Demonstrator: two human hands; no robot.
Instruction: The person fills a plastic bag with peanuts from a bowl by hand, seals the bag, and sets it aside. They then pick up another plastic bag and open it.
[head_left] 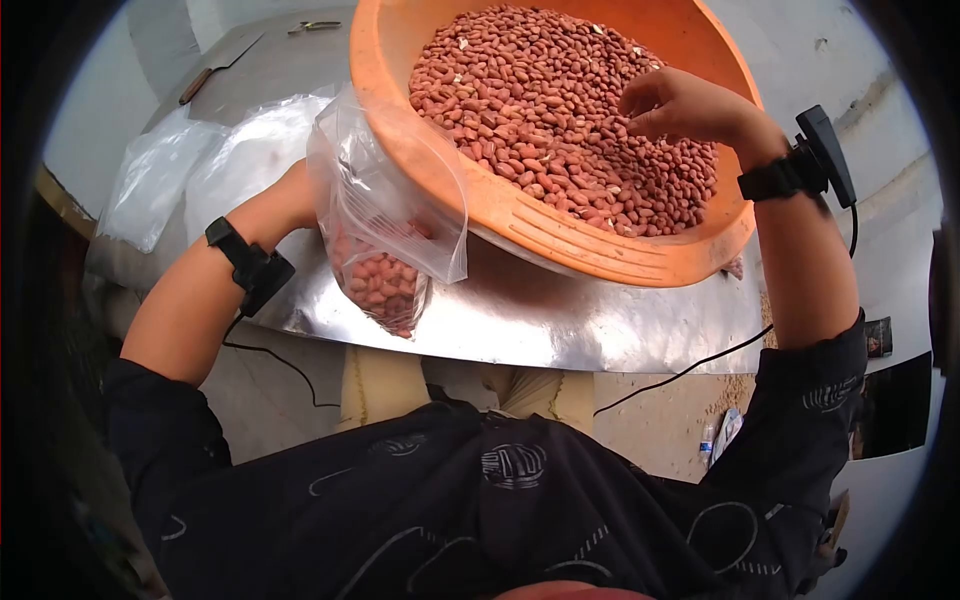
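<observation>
A large orange plastic tub [600, 255] leans toward me, with a heap of reddish-brown peanuts [540, 100] in it. My right hand [680, 105] is over the peanuts at the tub's right side, its fingers loosely bent and apart, with nothing visible in them. At the tub's left edge, my left hand [305, 195] holds a clear plastic bag [440, 235]; the film covers most of its fingers. Peanuts fill the lower part of this bag, which hangs upright near the table's front edge.
Flat clear plastic bags [160, 175] lie on the metal table [540, 335] to the left. Behind them are a wooden-handled knife [205, 80] and a small metal tool [314, 27]. Thin black cables run from both wrist straps. Scattered bits and a bottle [707, 440] are on the floor.
</observation>
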